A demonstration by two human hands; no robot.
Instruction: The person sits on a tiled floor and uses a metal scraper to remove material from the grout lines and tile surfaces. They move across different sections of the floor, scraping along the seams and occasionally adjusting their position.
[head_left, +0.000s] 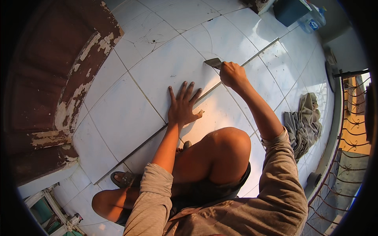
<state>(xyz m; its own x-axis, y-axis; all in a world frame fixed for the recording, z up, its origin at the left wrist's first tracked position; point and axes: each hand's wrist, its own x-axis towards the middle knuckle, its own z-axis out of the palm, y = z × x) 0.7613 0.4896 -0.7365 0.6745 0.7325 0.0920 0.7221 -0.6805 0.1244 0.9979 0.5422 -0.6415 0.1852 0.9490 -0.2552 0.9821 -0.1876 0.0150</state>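
The right hand [232, 74] has its grip closed around the handle of a flat-bladed scraper [214, 63], whose metal blade lies against a white floor tile [173, 63] just beside a dark grout line [204, 93] (the handle itself is hidden inside the fist). The left hand [182, 106] holds nothing; it rests flat on the tile with fingers spread wide, near the same grout line. A crumpled grey cloth [304, 124] lies on the floor well apart to the right, by a metal railing [350, 129].
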